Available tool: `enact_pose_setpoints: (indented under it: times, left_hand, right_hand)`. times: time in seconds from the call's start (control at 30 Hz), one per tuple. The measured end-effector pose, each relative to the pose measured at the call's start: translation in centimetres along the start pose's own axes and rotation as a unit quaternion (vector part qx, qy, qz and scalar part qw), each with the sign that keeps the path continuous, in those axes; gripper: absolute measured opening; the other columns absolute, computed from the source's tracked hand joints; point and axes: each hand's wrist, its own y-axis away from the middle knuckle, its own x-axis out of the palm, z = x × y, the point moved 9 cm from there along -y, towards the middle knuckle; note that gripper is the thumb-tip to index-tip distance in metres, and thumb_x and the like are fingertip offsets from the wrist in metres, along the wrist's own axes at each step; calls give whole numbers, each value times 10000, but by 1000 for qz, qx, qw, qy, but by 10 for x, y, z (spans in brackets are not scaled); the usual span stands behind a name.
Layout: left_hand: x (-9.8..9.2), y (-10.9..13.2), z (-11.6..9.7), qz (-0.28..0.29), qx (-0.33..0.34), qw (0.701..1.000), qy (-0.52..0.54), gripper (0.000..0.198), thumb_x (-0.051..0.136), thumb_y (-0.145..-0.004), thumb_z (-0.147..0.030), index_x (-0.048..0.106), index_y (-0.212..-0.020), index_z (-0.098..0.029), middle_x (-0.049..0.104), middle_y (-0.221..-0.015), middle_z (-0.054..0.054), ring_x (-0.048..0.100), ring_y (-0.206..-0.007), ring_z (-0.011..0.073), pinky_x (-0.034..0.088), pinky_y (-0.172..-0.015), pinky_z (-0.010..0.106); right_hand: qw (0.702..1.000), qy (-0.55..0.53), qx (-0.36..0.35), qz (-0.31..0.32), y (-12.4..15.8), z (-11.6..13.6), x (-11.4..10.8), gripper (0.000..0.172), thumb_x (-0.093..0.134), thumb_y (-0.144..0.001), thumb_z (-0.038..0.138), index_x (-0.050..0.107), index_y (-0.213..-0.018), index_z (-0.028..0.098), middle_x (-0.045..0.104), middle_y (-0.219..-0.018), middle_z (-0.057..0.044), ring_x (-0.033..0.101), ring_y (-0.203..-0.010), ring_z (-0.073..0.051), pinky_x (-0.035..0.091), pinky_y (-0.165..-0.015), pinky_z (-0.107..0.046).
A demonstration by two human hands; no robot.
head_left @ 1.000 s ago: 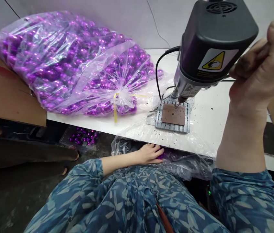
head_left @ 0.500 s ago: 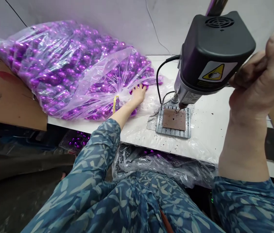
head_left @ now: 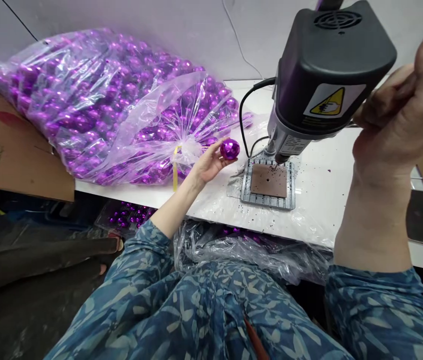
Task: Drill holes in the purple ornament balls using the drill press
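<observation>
tabletop, white and speckled, bears 1 drill press; pale wall behind

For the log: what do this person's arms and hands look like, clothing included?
Loose blue sleeves with a pale leaf-like print end partway down, leaving the lower forearms bare. The left hand and right hand are ungloved, with no ring, watch or bracelet visible.

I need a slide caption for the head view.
Left hand holds a faceted purple ball beside a drill press.
</observation>
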Motion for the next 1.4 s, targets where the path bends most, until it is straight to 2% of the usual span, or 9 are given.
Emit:
enact_pose_setpoints:
  times: [0.13,0.3,0.47,0.57,0.7,0.87,1.03,1.2,1.4]
  left_hand:
    - [22,26,19,50,-23,998,17,471,636,-991,-650,713,-1192,-231,737,-1282,147,706,-1276,314,628,-1053,546]
    - [44,39,46,71,-55,994,59,374,684,-990,-585,711,-1199,-277,753,-1301,102,712,-1277,294,619,-1084,554]
    - [56,50,69,65,-141,983,100,240,746,-961,-422,704,-1104,-234,767,-1251,108,739,-1217,295,636,-1080,575]
    - [60,54,75,67,-173,977,104,230,720,-968,-418,712,-1059,-206,770,-1216,140,738,-1219,318,637,-1079,587]
    - [57,45,70,42,-114,988,96,276,674,-1002,-472,698,-1145,-238,747,-1280,107,700,-1301,298,622,-1099,560]
    - [60,22,80,30,-52,998,19,363,742,-948,-332,669,-1296,-257,744,-1331,67,694,-1302,227,555,-1156,460]
    - [69,3,85,30,25,999,-26,471,830,-863,-340,634,-1273,-217,769,-1263,97,711,-1250,237,518,-1175,489]
    - [78,-2,82,63,77,991,-85,563,897,-803,-381,600,-1260,-236,728,-1351,117,680,-1316,260,489,-1214,519]
    - [88,-8,86,113,132,977,-127,670,925,-749,-429,619,-1313,-239,675,-1443,135,624,-1413,310,444,-1260,545]
  right_hand:
    - [1000,-6,-8,17,-1,0,3,720,869,-682,506,210,-541,254,200,-385,86,219,-311,-50,80,-305,-267]
    - [1000,-13,-19,21,2,7,7,872,916,-572,652,158,-536,223,199,-401,81,240,-322,-31,70,-314,-235]
    - [998,10,-50,25,2,9,7,835,816,-620,755,169,-553,232,143,-415,87,237,-317,-34,71,-307,-247]
    - [998,26,-62,23,2,9,6,825,788,-629,792,174,-576,243,105,-418,96,230,-309,-47,65,-296,-261]
    - [995,76,-59,27,2,7,7,840,689,-650,871,144,-617,232,122,-418,87,221,-310,-50,93,-304,-262]
    - [990,125,-68,20,1,4,5,869,600,-653,934,97,-640,226,107,-417,72,205,-304,-53,77,-305,-275]
    - [993,97,-60,25,1,2,4,856,645,-636,917,124,-627,239,139,-399,76,187,-293,-61,60,-296,-295]
    - [989,135,-56,26,3,4,6,836,554,-650,945,106,-636,239,176,-397,73,182,-293,-54,81,-291,-302]
    - [998,31,-46,29,5,7,8,770,712,-629,852,207,-607,272,191,-395,102,201,-284,-61,32,-294,-322]
